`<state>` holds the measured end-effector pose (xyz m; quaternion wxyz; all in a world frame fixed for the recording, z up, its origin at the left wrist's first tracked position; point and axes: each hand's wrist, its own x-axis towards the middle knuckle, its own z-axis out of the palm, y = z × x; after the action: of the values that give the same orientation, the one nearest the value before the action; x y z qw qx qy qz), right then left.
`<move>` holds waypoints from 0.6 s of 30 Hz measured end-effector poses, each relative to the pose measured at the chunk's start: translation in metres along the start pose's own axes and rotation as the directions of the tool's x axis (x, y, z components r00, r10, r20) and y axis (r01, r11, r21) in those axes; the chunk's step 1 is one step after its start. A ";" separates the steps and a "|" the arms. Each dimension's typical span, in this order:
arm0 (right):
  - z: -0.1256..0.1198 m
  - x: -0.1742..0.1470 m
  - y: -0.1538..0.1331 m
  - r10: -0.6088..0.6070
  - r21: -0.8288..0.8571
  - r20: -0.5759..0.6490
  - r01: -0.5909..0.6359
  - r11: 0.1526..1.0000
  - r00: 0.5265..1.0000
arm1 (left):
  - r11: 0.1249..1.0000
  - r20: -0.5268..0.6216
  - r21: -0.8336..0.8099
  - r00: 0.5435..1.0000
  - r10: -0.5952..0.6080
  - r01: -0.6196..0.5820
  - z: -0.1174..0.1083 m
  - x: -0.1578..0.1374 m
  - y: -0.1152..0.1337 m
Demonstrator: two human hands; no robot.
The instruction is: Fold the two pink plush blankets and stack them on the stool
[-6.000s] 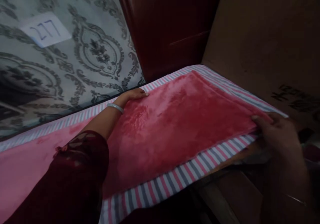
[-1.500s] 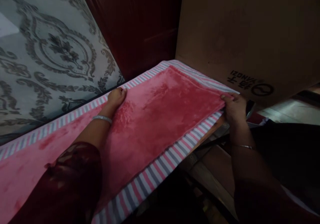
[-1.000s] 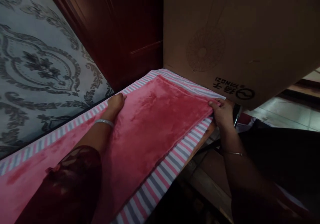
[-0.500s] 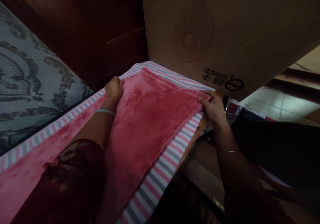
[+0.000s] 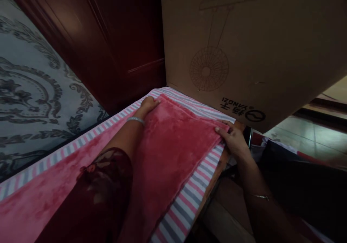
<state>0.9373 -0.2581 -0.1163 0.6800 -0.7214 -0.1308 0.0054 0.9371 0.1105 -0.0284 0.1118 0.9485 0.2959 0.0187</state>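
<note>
A pink plush blanket (image 5: 179, 149) is spread over a striped sheet (image 5: 187, 196) of pink, grey and white. My left hand (image 5: 149, 105) is closed on the blanket's edge near its far left corner; the fingertips are partly hidden. At the far right corner my right hand (image 5: 234, 136) pinches the blanket, thumb on top and fingers beneath. The striped sheet shows as a border around the pink cloth, against the wall side and along the right edge.
A large cardboard box (image 5: 244, 48) with a fan drawing stands right behind the sheet's far end. Dark red wood panelling (image 5: 130, 30) and a patterned wall (image 5: 32, 91) bound the left. A wooden edge (image 5: 217, 174) shows at right, with a dark item (image 5: 303, 185) beyond it.
My left hand has slid forward along the blanket's edge to its far left corner. My right hand keeps its pinch on the right corner. The view has tilted up slightly.
</note>
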 end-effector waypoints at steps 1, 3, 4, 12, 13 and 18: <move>-0.002 0.001 -0.003 0.005 -0.001 0.013 -0.005 1.000 1.000 | 1.000 -0.006 -0.012 1.000 -0.005 0.004 0.001 0.004 0.004; -0.007 0.005 -0.011 0.002 0.008 0.021 -0.002 1.000 1.000 | 0.999 -0.068 -0.035 0.997 -0.019 0.017 0.002 0.011 0.008; -0.009 0.008 -0.015 -0.011 0.014 0.015 0.010 1.000 1.000 | 0.998 -0.130 -0.056 0.991 -0.027 0.020 0.002 0.014 0.008; -0.006 0.021 -0.013 -0.019 -0.260 -0.006 0.017 0.965 1.000 | 0.998 -0.239 -0.067 0.971 -0.029 0.014 0.026 0.025 -0.002; -0.004 0.019 -0.010 -0.008 -0.293 -0.019 0.002 0.956 1.000 | 0.999 -0.222 -0.051 0.975 -0.026 0.015 0.031 0.026 -0.002; -0.002 0.010 -0.008 0.044 -0.374 -0.086 -0.074 0.924 0.995 | 0.992 -0.102 -0.126 0.995 -0.012 -0.001 0.023 0.032 -0.007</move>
<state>0.9453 -0.2577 -0.1064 0.5328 -0.8419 -0.0817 -0.0268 0.9620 0.1294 -0.0533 0.1562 0.9364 0.3023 0.0857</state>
